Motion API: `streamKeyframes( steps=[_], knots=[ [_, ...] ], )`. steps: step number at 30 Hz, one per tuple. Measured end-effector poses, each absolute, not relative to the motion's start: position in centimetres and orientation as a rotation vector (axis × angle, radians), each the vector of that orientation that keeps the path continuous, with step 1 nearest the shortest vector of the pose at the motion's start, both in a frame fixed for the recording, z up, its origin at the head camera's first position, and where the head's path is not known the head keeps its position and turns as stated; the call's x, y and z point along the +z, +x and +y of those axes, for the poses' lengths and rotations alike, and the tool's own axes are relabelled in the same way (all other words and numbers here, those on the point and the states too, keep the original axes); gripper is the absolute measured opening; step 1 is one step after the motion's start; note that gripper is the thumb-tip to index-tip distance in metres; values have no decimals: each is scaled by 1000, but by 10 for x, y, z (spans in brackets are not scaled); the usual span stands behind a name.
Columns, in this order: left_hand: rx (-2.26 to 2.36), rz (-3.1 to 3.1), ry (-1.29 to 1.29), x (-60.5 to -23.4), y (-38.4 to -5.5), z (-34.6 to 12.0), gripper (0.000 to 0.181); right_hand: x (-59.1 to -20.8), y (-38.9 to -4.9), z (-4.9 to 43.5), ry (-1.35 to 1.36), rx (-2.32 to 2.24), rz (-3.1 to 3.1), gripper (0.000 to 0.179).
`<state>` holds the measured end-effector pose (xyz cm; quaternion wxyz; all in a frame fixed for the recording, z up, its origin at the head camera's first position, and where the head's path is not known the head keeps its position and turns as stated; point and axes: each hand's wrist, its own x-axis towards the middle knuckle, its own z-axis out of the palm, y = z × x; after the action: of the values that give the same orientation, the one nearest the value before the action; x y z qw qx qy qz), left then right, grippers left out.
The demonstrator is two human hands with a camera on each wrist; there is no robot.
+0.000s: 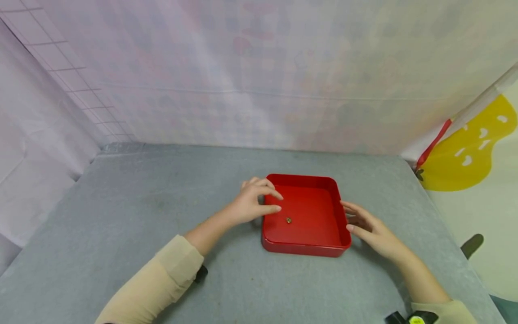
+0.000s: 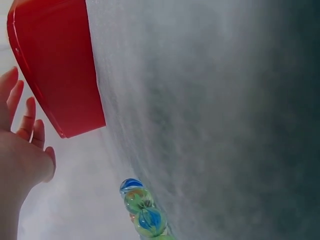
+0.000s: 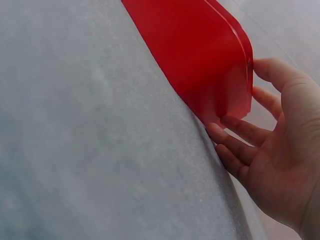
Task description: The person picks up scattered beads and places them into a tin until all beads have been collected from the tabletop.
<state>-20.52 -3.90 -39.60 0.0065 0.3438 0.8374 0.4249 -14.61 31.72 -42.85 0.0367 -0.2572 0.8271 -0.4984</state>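
Note:
A square red tray (image 1: 303,216) with raised sides lies on the grey tabletop. One small greenish-gold round thing (image 1: 289,220), too small to make out fully, sits on its floor. My left hand (image 1: 256,200) hovers at the tray's left rim, thumb and forefinger apart with nothing between them. On the opposite side, my right hand (image 1: 370,229) rests its fingertips against the tray's right wall; the right wrist view shows those fingers (image 3: 245,132) spread along the red side. Several clear glass marbles (image 2: 150,221) with blue and green swirls show in the left wrist view.
Grey cloth (image 1: 121,216) covers the table. A pale patterned curtain (image 1: 259,76) hangs along its back edge, with white cloth (image 1: 36,180) at the left. To the right, a yellow shape (image 1: 465,153) is on a pale surface beyond the table edge.

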Motion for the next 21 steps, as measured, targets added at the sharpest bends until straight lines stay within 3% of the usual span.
streamKeyframes(
  steps=[21],
  knots=[
    [1353, 2606, 1041, -399, -203, -59, 25, -430, -147, 319, -796, -1539, 2543, 56]
  ],
)
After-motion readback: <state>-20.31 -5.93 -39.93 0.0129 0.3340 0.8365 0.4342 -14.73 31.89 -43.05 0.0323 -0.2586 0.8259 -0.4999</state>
